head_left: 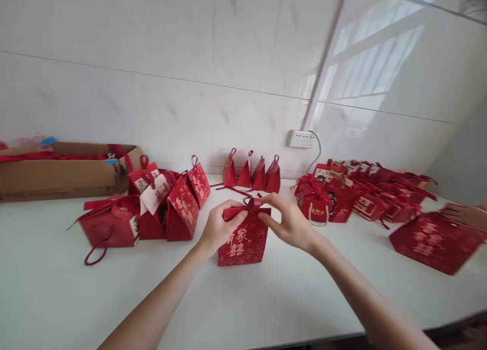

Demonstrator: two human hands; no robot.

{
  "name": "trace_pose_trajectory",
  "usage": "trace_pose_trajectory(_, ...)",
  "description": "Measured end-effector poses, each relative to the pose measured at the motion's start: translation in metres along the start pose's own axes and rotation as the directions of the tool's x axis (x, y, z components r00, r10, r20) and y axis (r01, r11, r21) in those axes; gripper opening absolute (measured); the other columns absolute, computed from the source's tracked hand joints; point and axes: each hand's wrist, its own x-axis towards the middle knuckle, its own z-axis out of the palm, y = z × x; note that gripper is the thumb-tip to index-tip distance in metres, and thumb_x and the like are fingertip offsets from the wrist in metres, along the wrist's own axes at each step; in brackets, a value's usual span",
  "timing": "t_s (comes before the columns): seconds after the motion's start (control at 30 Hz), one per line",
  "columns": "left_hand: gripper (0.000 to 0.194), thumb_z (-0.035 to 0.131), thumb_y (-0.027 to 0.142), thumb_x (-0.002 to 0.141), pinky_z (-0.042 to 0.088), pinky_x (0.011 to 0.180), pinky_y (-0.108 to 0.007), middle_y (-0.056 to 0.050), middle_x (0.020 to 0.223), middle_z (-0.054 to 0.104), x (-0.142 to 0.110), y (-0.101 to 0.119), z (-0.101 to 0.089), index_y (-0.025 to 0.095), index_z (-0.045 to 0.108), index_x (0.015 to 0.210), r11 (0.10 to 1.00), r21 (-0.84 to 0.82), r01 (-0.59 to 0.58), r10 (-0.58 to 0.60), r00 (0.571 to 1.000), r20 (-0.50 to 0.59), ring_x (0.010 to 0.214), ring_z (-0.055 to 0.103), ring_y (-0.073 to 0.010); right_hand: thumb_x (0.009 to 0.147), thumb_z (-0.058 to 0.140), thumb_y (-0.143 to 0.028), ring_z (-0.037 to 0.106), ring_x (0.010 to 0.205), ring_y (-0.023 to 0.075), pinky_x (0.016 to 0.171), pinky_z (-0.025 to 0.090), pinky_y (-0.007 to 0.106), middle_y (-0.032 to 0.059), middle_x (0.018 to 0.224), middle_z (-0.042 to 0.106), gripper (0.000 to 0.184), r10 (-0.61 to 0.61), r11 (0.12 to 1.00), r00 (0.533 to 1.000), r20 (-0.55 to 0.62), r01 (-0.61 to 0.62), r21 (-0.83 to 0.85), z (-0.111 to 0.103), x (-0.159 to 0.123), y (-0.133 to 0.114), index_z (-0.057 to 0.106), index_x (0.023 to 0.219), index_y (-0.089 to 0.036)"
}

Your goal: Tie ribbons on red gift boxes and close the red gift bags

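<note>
A red gift box (245,241) with pale gold Chinese characters stands upright on the white table in front of me. My left hand (224,223) pinches its top left edge between thumb and fingers. On the top right edge, my right hand (287,219) has its thumb in front and its fingers behind. Between the two hands a dark red ribbon loop (254,203) rises from the middle of the box's top. The back of the box and most fingertips behind it are hidden.
Red gift boxes (182,210) cluster at left, before a cardboard carton (57,175) of red items. Several triangular boxes (251,172) stand along the wall. Many more bags and boxes (342,193) fill the right. Another person's hand (466,215) touches a large red box (433,241).
</note>
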Motion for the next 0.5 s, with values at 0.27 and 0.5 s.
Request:
trace_pose_trajectory(0.27,0.014,0.060,0.029,0.078,0.046,0.065,-0.021,0.001,0.071,0.064,-0.008,-0.004,-0.001,0.017,0.063,0.071,0.999,-0.045,0.018,-0.018,1.000,0.002,0.068,0.059,-0.0123,0.083,0.059,-0.033,0.064,0.082,0.0180,0.073,0.053,0.030,0.0043,0.089,0.067,0.016,0.096,0.935,0.990,-0.100,-0.055,0.349,0.029,0.012,0.008,0.061,0.095,-0.021)
trace_pose_trajectory(0.5,0.018,0.060,0.027,0.074,0.041,0.053,-0.020,0.004,0.054,0.055,-0.013,-0.002,0.007,0.016,0.057,0.060,1.000,-0.011,0.013,-0.014,0.997,-0.074,0.052,0.049,-0.0087,0.083,0.062,-0.028,0.059,0.061,0.0108,0.057,0.049,0.022,-0.0021,0.069,0.060,0.013,0.111,0.866,0.965,-0.236,0.022,0.499,0.039,0.014,0.012,0.055,0.076,-0.020)
